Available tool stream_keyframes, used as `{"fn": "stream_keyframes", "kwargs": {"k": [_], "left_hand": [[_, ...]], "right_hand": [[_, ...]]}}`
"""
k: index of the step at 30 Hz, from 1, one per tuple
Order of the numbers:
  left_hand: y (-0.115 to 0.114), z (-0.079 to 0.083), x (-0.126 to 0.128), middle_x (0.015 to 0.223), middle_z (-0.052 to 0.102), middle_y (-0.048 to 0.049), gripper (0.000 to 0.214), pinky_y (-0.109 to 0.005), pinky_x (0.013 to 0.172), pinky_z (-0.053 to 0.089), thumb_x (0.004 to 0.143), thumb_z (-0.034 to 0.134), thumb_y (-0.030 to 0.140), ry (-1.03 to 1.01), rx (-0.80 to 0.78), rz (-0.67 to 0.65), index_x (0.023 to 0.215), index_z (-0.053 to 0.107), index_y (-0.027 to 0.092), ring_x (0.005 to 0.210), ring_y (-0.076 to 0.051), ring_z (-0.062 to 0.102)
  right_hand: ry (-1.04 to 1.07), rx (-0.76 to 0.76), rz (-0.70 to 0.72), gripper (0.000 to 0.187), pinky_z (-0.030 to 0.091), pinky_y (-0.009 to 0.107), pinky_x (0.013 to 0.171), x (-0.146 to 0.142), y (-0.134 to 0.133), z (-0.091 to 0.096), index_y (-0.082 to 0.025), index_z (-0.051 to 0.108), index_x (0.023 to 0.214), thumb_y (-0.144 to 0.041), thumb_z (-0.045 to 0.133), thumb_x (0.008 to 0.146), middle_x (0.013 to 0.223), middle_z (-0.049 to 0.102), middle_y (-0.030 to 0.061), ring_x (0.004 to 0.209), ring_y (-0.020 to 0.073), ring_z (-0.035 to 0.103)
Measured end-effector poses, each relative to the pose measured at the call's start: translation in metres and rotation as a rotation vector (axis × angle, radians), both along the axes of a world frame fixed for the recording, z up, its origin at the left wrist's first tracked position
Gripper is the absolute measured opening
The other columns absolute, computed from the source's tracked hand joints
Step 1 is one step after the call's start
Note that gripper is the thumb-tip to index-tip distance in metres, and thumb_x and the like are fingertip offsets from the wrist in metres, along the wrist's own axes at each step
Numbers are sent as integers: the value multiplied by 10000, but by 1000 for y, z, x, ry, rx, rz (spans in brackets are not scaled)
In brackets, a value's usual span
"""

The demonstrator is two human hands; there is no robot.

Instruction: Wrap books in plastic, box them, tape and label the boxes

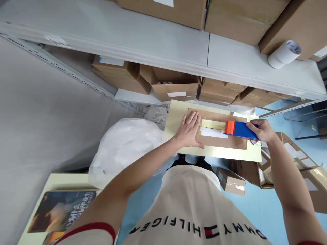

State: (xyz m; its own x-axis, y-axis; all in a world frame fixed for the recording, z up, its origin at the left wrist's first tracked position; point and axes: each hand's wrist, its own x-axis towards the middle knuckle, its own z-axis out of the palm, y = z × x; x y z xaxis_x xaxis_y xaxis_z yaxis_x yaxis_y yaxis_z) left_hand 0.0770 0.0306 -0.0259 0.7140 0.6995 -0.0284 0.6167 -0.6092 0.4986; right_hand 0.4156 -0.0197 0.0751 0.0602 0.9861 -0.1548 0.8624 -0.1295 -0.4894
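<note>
A flat cardboard box (217, 142) lies on a pale yellow table (176, 112). My left hand (190, 127) rests flat on the box's left end, fingers spread. My right hand (264, 131) grips a blue and orange tape dispenser (241, 130), which sits on the right half of the box. A strip of clear tape (212, 124) runs along the box top between my left hand and the dispenser. Just below the strip is a white label (213, 132). Part of the dispenser's handle is hidden by my fingers.
Grey shelving (153, 41) with cardboard boxes stands beyond the table. White tape rolls (284, 54) lie on its upper shelf. A big white plastic bag (127, 146) bulges at the left. Cardboard boxes (232, 182) stand on the blue floor at the right.
</note>
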Motion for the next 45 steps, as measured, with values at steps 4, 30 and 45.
{"fn": "stream_keyframes", "kwargs": {"k": [4,30,45], "left_hand": [[3,1,7,1640,58,-283,1510,-556,1223,24,515,611,923,167,22,12,1571,88,-20,1523,-441,38],[-33,7,206,1644,64,-260,1349,-503,1224,-17,659,514,898,300,100,-237,1576,96,1,1535,-392,57],[-38,31,226,1654,170,-188,771,-710,1119,155,669,742,654,430,83,-199,1320,620,259,1505,-473,112]], "right_hand": [[-62,-47,79,570,327,256,443,-3,9,3,-223,432,490,-663,448,851,425,399,-30,421,101,378],[378,-31,39,574,351,251,503,134,-23,-101,-222,417,495,-694,411,820,484,420,-35,487,106,385],[-471,-164,212,314,452,407,770,76,0,-45,-118,750,889,-377,572,889,891,730,223,904,362,701]]}}
